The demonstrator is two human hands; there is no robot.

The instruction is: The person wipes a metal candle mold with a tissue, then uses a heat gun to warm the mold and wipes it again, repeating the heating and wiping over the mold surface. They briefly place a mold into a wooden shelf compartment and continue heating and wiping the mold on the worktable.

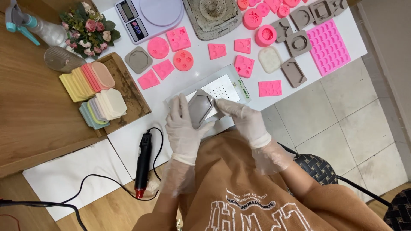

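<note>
Both gloved hands are on a grey mould [200, 107], a hexagon-shaped silicone form, held over a white perforated plate [222, 90] near the front of the white worktop [128, 141]. The left hand [183, 128] cups the mould from its left and lower side, fingers spread along its rim. The right hand [244, 119] reaches in from the right, its fingers pressed to the mould's upper right edge. Whether the mould rests on the plate or is lifted just clear of it cannot be told.

The step in hand looks like seating or working the mould on the plate: both grips are at the rim, none at the middle. The next move would call for an even hold on both sides, so that the soft form does not buckle or tip.

Around the plate lie many pink moulds [244, 65] and other grey ones [293, 72], well apart from the hands. A wooden tray [128, 90] to the left holds stacked pastel cast pieces [112, 102]. A black heat tool [143, 164] with its cable lies near the left forearm. A scale [150, 17], a small bouquet [87, 28] and a spray bottle [30, 25] stand at the far side.
</note>
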